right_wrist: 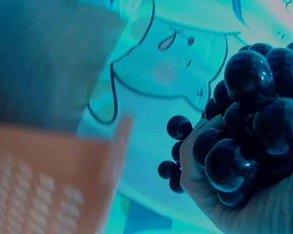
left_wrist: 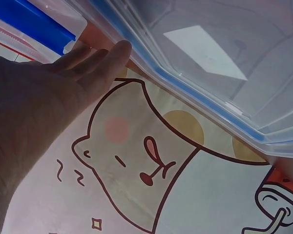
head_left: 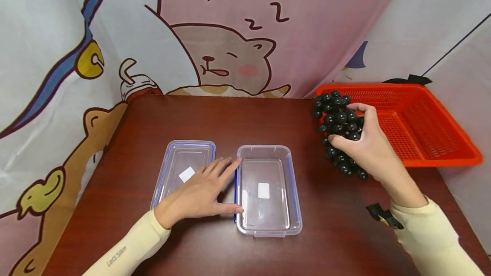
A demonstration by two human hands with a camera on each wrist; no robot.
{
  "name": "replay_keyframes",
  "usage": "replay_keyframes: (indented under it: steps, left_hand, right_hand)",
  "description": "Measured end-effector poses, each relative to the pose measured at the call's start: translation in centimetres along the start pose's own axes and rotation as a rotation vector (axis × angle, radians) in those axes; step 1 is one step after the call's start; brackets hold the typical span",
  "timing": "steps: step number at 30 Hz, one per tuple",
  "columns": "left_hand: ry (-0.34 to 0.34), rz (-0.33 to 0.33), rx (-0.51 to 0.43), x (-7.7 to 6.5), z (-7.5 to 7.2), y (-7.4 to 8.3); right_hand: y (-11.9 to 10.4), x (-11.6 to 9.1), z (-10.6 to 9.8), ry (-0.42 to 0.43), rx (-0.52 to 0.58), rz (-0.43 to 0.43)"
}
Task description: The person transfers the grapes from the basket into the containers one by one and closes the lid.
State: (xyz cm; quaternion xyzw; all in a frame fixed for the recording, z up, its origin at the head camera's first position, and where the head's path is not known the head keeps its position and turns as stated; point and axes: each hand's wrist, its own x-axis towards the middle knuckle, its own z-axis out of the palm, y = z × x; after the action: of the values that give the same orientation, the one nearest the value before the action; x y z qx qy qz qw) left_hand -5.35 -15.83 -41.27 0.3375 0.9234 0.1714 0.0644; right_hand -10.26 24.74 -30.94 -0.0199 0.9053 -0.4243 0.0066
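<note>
My right hand [head_left: 368, 144] grips a bunch of black grapes [head_left: 339, 118] in front of the left end of the orange basket. In the right wrist view the shiny round grapes [right_wrist: 244, 161] fill the space between thumb and fingers. My left hand [head_left: 203, 191] is spread, its thumb and fingertips at the left rim of a clear plastic container [head_left: 264, 216]. A white label lies on the container's floor. Partly under the left hand is the clear lid [head_left: 192, 150] with a blue seal, which also shows close up in the left wrist view.
The orange plastic basket [head_left: 418, 156] with slotted walls stands at the right back of the brown table [head_left: 230, 118]. A black strap [head_left: 385, 216] lies by my right sleeve. Behind the table hangs a printed curtain [head_left: 238, 63] with a sleeping bear.
</note>
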Motion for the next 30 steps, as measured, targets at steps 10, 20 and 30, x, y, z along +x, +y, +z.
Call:
replay_keyframes:
  steps: [10, 20, 30]
  left_hand:
    - [0.009, 0.010, -0.012, -0.1, -0.1, -0.1]
    - [0.000, 0.001, -0.002, 0.3, 0.1, 0.0]
    - [-0.003, 0.001, 0.038, 0.6, 0.3, 0.1]
  right_hand:
    - [-1.3, -2.4, 5.7, -0.016, 0.058, -0.043]
    - [-3.1, -4.9, 12.3, 0.001, 0.063, -0.038]
    - [-3.4, -6.5, 16.7, -0.015, -0.081, 0.015]
